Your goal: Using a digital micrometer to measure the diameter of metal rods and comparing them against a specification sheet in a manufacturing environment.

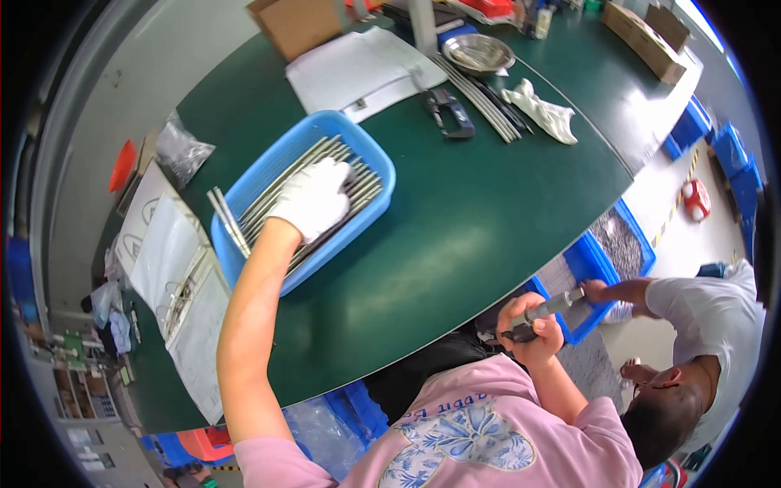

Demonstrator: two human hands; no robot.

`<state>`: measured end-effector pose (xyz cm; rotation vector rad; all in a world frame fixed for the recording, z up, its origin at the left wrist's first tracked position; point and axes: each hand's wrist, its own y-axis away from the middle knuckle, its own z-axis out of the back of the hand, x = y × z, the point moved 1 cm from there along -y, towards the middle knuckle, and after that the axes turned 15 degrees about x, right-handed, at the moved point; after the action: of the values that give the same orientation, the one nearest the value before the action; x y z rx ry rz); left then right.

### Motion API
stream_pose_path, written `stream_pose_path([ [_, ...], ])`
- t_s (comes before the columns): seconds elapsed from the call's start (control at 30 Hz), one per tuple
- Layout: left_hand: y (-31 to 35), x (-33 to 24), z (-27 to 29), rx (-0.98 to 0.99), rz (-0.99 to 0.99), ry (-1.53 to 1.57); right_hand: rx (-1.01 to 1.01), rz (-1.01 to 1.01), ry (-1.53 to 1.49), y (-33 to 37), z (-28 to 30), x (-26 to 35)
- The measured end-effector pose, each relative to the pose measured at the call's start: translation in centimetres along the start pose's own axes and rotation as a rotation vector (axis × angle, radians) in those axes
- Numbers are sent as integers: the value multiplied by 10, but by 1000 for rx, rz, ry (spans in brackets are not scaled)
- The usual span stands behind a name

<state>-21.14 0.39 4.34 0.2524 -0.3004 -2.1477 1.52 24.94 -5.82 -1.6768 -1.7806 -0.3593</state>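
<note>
My left hand (313, 198), in a white glove, reaches into a blue plastic basket (378, 203). Its fingers curl down onto the thin metal rods (268, 195) lying side by side there; the fingertips are partly hidden. Two rods (230, 224) lean over the basket's left rim. Off the table's front edge, my bare right hand (533, 333) is closed around a grey cylindrical tool (553, 305) with a dark lower end. That tool points up and to the right; my fingers cover part of it, so its exact kind is unclear.
Behind the basket on the green table (455, 220) lie a digital micrometer (447, 114), more rods (480, 98), a white glove (541, 110) and a metal bowl (476, 55). An open binder (183, 301) is at left. Beside blue bins (622, 244), a co-worker (704, 317) bends at right.
</note>
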Motion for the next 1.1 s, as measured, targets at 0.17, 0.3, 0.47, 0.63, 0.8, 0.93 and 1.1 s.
stream_pose_path([
  [0.17,-24,-3,-3,-152,-65,-190,72,-67,-55,-20,4,13],
  [0.3,24,25,-8,-278,59,-118,158,-59,-125,-33,-7,14],
  [0.47,67,20,-12,-49,440,-158,255,20,-186,-43,-13,8],
  [0.63,67,10,-6,-70,453,-276,276,-38,-181,-46,-7,12],
  [0.8,113,1,41,-643,559,137,280,-218,-135,-61,-21,14],
  [0.93,110,-15,18,-1206,397,1269,305,-207,-72,-92,-37,23],
  [1.1,119,-41,-30,-827,-215,1999,229,-439,-141,-158,-82,9],
])
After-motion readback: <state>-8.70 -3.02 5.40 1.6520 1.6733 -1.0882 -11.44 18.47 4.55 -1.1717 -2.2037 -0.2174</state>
